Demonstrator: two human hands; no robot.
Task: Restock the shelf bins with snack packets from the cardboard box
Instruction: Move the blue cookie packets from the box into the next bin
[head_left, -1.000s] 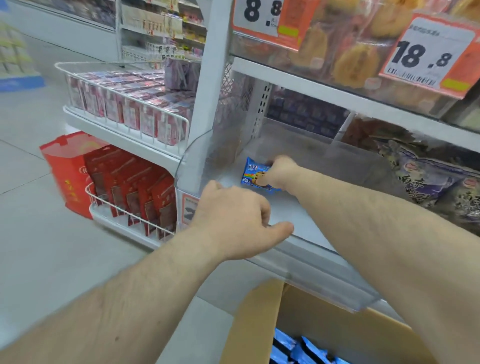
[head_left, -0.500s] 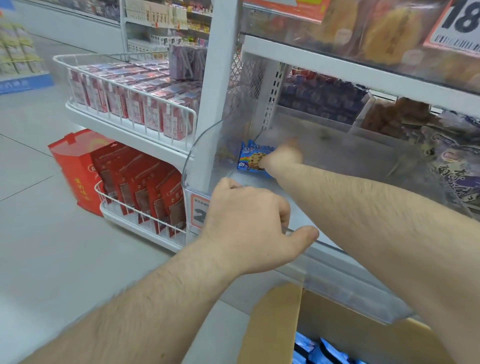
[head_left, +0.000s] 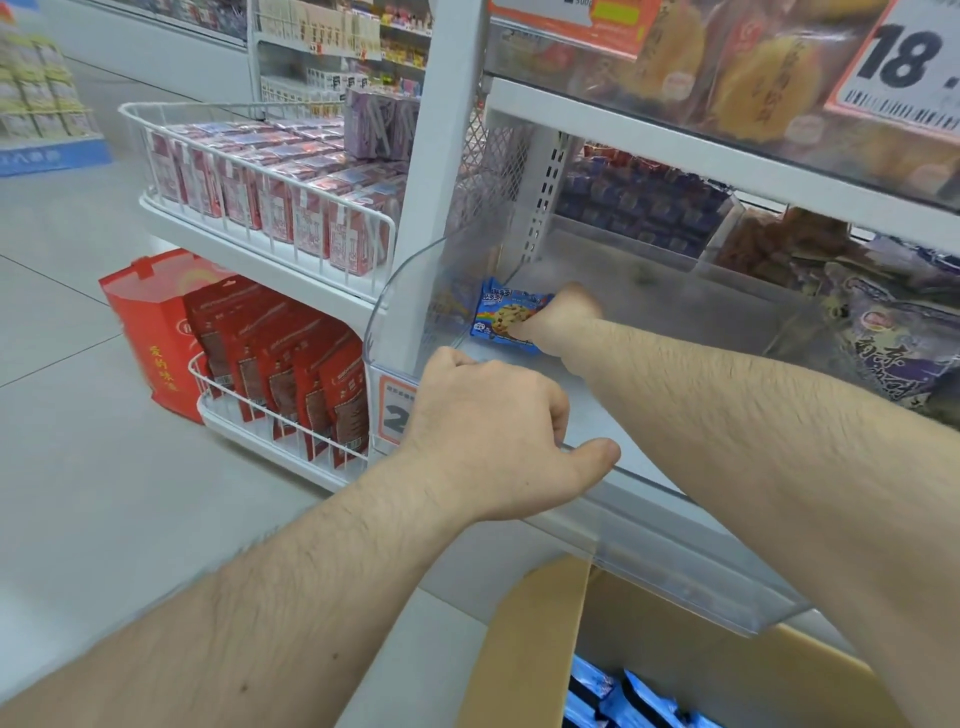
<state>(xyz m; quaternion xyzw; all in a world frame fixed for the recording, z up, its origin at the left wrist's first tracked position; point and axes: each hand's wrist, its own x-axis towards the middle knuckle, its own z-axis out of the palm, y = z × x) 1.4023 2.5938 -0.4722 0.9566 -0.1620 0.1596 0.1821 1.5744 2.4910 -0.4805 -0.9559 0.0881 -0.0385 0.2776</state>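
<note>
My right hand (head_left: 563, 318) reaches deep into the clear plastic shelf bin (head_left: 675, 551) and holds a blue cookie snack packet (head_left: 501, 317) upright against the bin's back left corner. My left hand (head_left: 493, 441) grips the bin's clear front rim, fingers curled over it and thumb along the edge. Below, at the bottom of the view, the open cardboard box (head_left: 540, 644) holds more blue packets (head_left: 618, 701).
A neighbouring bin on the right holds purple snack bags (head_left: 893, 353). Left of the white shelf post (head_left: 441, 171) stand wire baskets of pink cartons (head_left: 270, 202) and red pouches (head_left: 291, 374), with a red bag (head_left: 156, 332) on the floor. Price tags hang above.
My right hand has pushed the blue packet further back and left into the bin's corner. My left hand has stayed on the rim. The camera has moved closer.
</note>
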